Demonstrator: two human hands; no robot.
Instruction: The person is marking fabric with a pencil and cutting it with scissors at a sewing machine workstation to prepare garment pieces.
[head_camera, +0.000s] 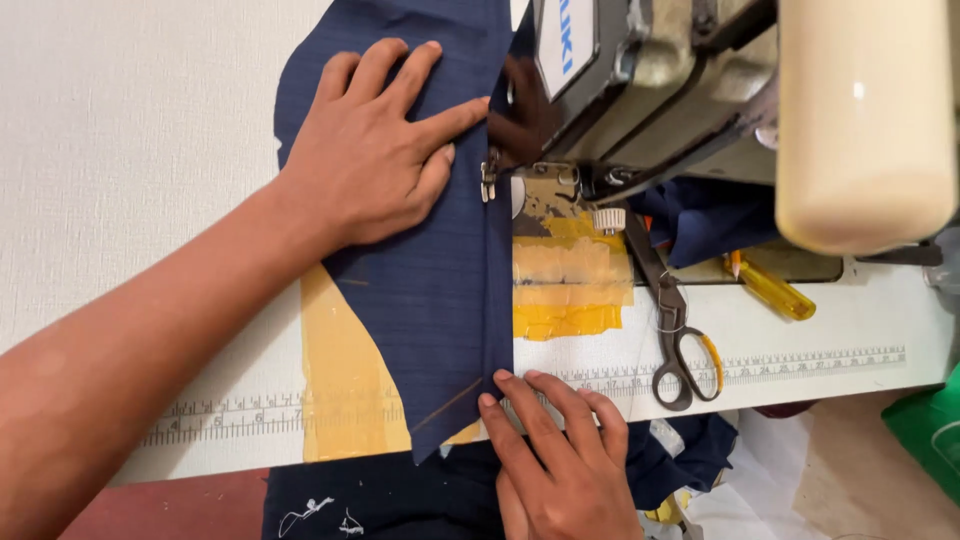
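Navy cloth under both hands

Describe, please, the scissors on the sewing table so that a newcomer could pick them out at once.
Start at the sewing machine at the top right and look down its front to the white table. The scissors lie there, blades pointing up towards the machine, just right of the yellow tape patch. Unlike the yellow-handled screwdriver beside them, they are grey metal with two loops.

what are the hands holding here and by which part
Both hands press the navy fabric flat. The left hand lies on its upper part beside the presser foot; the right hand pins its lower edge. Neither grips it.
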